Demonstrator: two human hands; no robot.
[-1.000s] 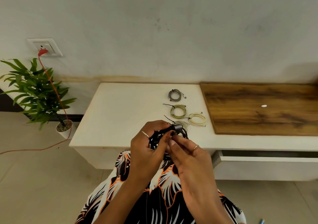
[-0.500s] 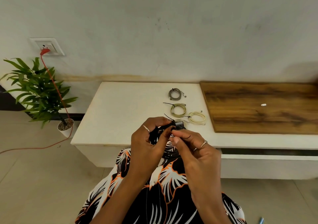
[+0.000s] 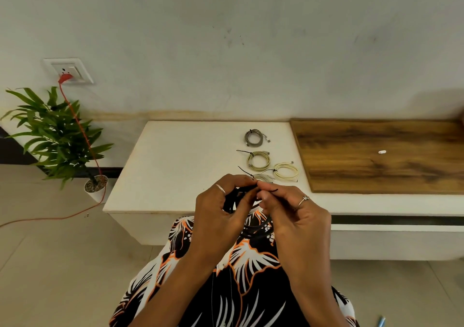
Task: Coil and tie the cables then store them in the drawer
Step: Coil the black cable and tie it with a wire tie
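My left hand [image 3: 221,208] grips a coiled black cable [image 3: 256,228] above my lap, just in front of the white cabinet top [image 3: 175,166]. My right hand [image 3: 293,211] pinches a thin black tie [image 3: 272,191] at the top of that coil. Three tied coils lie on the cabinet top: a grey coil [image 3: 254,137] farthest back, an olive coil [image 3: 258,160] in the middle, a cream coil [image 3: 286,171] to its right. A fourth pale coil [image 3: 261,176] is partly hidden behind my fingers. The drawer [image 3: 396,226] below the top at the right stands slightly open.
A wooden board [image 3: 376,155] covers the right part of the cabinet, with a small white piece [image 3: 381,152] on it. A potted plant [image 3: 57,135] stands on the floor at the left. A red cord [image 3: 82,130] runs from the wall socket [image 3: 69,71] down across the floor.
My hands have shifted slightly; my right hand has turned and now pulls the tie's end out to the right of the coil's top. The coils on the cabinet have not moved.
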